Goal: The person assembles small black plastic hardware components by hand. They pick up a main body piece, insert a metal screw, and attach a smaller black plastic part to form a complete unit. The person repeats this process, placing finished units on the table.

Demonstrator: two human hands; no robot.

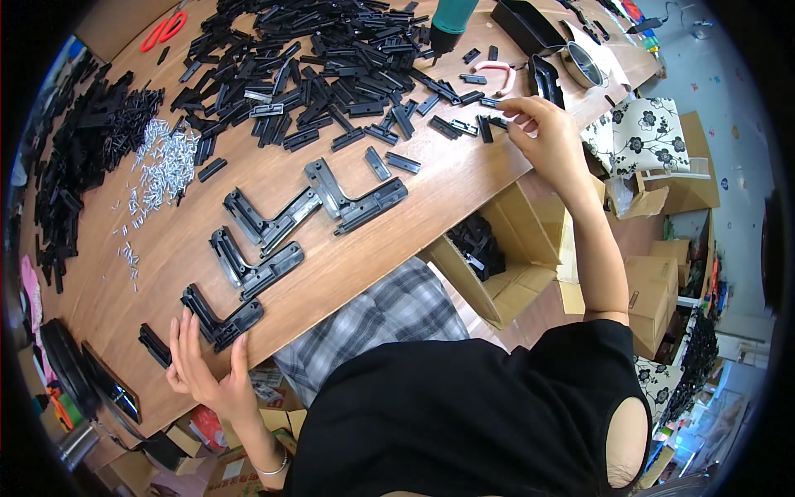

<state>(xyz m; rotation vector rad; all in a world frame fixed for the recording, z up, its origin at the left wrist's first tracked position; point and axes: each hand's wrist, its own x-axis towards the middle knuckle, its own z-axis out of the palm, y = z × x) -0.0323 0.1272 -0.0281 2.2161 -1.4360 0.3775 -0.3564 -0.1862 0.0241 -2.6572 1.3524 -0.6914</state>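
Small black plastic strips are lying under the fingertips of the right hand, which is reaching out over the far part of the wooden table; the fingers are curling down onto one strip, though whether they are actually pinching it is hard to tell at this size. Just beyond that hand a pink handle-shaped piece is resting, and further off the big heap of black strips is spreading. The left hand is lying flat and open, fingers spread, holding nothing, its fingertips touching the nearest L-shaped black bracket. Past it, three more brackets are lined up, with silver pins scattered beyond.
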